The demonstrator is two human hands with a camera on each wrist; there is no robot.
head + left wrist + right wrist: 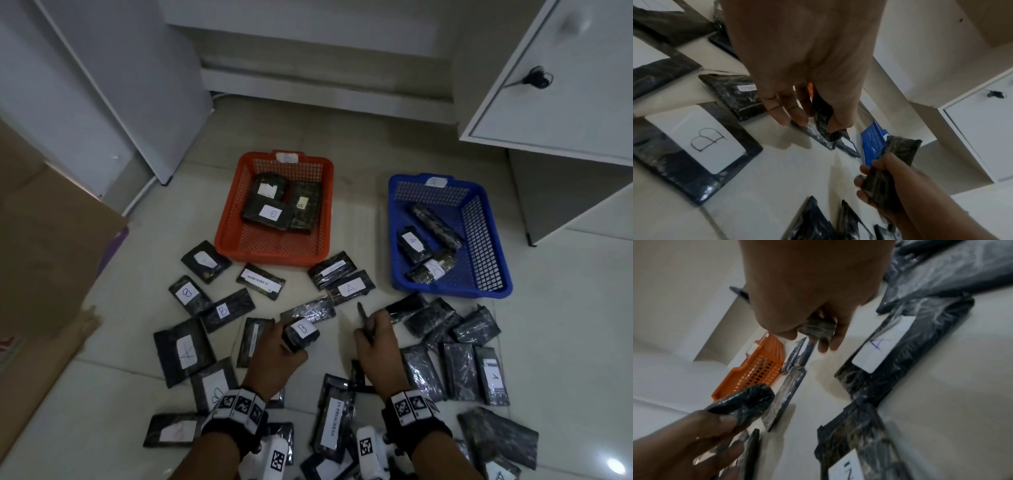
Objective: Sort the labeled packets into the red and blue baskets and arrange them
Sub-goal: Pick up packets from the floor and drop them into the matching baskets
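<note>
My left hand [274, 349] grips a black wrapped packet with a white "B" label [303, 332] just above the floor, seen in the left wrist view as a dark packet [823, 116] pinched between thumb and fingers. My right hand [373, 342] holds another black packet edge-on [363, 320], label hidden; the right wrist view shows that packet [818, 329] between its curled fingers. The red basket [236, 219] ahead holds B packets. The blue basket [486, 240] to the right holds A packets.
Several black packets lie scattered on the tiled floor around both hands, labelled A [349, 287], B [187, 293] or "IN PROGRESS" [262, 280]. A cardboard box [44, 246] stands at the left, white cabinets [561, 78] at the back and right.
</note>
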